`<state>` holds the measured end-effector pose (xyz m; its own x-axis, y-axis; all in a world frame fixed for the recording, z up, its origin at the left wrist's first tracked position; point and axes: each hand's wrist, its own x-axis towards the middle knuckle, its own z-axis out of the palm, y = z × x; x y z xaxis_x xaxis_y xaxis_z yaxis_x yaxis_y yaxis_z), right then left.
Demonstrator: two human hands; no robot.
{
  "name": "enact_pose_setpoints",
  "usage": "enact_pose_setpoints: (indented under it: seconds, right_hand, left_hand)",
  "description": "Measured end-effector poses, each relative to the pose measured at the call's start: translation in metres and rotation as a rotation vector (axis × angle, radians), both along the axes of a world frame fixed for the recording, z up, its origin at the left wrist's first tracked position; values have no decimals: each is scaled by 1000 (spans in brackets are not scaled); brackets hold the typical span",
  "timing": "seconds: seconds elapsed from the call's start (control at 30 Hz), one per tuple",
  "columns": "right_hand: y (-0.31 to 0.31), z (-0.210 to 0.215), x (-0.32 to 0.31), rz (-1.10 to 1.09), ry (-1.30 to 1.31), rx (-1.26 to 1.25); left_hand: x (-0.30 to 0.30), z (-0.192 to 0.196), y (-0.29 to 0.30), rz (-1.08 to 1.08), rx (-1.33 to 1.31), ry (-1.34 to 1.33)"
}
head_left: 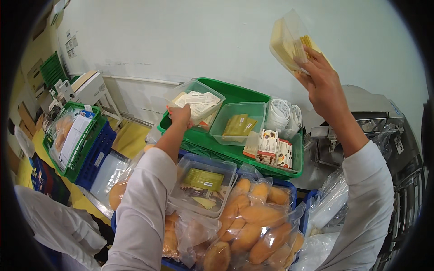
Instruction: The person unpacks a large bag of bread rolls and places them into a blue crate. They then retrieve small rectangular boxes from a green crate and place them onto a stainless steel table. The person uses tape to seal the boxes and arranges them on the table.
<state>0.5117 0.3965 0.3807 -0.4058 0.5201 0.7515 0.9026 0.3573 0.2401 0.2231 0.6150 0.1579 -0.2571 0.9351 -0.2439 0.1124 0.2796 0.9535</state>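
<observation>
My left hand [181,116] grips the near left edge of a clear plastic tub [215,95] of white printed slips, tilted over the left end of a green crate [239,92]. My right hand [322,83] is raised high against the wall, closed round another clear tub [289,38] with pale yellow contents. Inside the crate are a clear tub [220,121] with olive-green labels, stacked red and white printed cards [269,147] and rolls of white tape-like labels [280,113]. A further clear tub [222,205] with an olive label sits nearer, below the crate.
Bagged bread rolls [262,217] fill a blue crate [289,186] in front of me. Metal machinery [361,108] stands at the right, beside clear plastic film [332,203]. At the left are a green basket [74,169] and a person's white sleeve [54,221].
</observation>
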Motion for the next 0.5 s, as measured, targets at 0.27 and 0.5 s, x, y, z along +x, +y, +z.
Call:
enact_pose_setpoints:
  seconds: [0.27,0.5]
  right_hand:
    - [-9,-2,18,-83,71,-19]
    - [-12,-9,23,-128,127,-73]
  left_hand:
    - [45,0,24,-105,113,-280]
    - [133,11,28,-161,171,-352]
